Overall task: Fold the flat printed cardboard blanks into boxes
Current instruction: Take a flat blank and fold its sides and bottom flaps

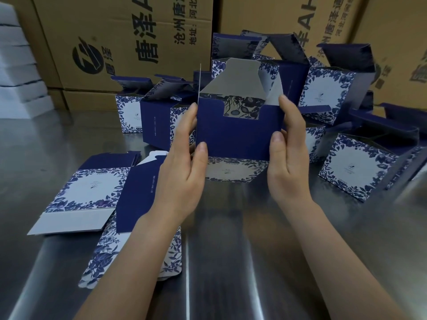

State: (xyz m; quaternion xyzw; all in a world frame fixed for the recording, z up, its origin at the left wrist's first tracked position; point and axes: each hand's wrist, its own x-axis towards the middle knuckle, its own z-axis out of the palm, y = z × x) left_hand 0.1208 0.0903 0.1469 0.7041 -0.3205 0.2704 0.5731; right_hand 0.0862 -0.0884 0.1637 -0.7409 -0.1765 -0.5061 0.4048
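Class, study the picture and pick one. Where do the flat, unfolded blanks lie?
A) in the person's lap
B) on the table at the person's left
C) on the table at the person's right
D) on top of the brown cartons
B: the flat blanks lie on the table left of the half-folded box being held; folded boxes stand at the right.

Bare steel table [231, 262] ahead; flat blanks [92, 192] left, folded boxes [355, 169] right.

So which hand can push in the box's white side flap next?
Probably the right hand: its fingertips sit right at that side flap on the box, while the left hand grips the opposite edge.
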